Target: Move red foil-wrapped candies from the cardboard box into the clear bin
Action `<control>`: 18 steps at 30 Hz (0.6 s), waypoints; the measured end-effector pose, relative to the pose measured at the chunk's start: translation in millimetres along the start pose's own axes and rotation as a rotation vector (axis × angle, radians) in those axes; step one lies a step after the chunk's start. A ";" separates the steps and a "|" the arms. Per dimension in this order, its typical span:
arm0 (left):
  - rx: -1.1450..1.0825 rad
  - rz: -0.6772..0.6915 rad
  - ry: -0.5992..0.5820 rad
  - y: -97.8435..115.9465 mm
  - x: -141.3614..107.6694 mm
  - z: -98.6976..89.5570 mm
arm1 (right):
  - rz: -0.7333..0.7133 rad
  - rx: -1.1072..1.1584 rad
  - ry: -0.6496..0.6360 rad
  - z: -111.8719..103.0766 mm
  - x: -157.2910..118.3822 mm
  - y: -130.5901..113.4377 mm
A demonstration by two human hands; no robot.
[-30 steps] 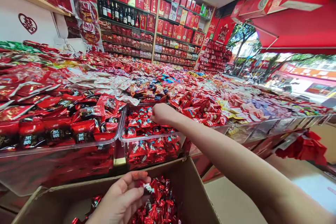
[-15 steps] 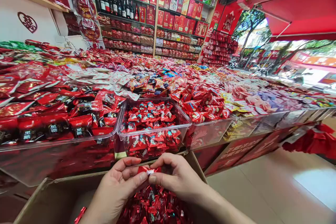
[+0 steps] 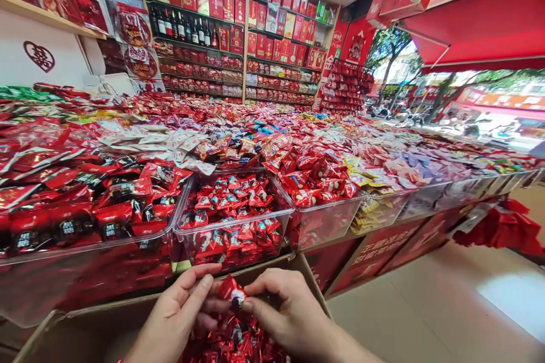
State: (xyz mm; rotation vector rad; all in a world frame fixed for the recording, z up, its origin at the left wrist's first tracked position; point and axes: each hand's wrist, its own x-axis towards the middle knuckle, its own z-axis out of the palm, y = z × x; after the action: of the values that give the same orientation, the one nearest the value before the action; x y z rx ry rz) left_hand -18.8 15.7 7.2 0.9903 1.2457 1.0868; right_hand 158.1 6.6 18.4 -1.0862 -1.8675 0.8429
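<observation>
Over the cardboard box [image 3: 96, 326], the right hand [image 3: 289, 306] pinches a red-wrapped candy [image 3: 231, 289], the left hand [image 3: 181, 309] loosely curled beside it. Apparently one piece is being handled; the next move would call for a steady pinch.

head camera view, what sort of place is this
Probably a sweet shop with wedding goods: clear bins of wrapped sweets, shelved wine bottles and a heart-shaped double-happiness sign on the wall.

Candy wrapper [image 3: 231, 288]: glossy film (crinkled) | carton [image 3: 93, 332]: matt cardboard | bin [image 3: 234, 222]: smooth clear plastic
</observation>
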 end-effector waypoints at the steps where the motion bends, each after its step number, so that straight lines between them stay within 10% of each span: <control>1: 0.003 -0.006 -0.016 0.0 -0.5 -0.1 | -0.043 -0.034 0.029 -11.0 3.1 -8.4; 6: 0.077 -0.012 -0.158 -6.3 -3.0 1.3 | -0.103 -0.215 0.174 -59.8 62.8 -45.2; 11: 0.111 -0.006 -0.289 -19.9 -7.3 0.3 | 0.090 -0.525 -0.261 -56.6 137.3 -56.9; 18: 0.686 0.088 -0.405 -27.8 -15.1 1.6 | 0.114 -0.884 -0.590 -25.0 156.8 -54.5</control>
State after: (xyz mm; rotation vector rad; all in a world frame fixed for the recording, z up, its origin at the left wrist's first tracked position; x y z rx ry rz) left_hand -15.1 -5.0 -16.5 1.6986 1.2573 0.4669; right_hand 111.1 129.1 123.1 -1.5849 -2.8303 0.3873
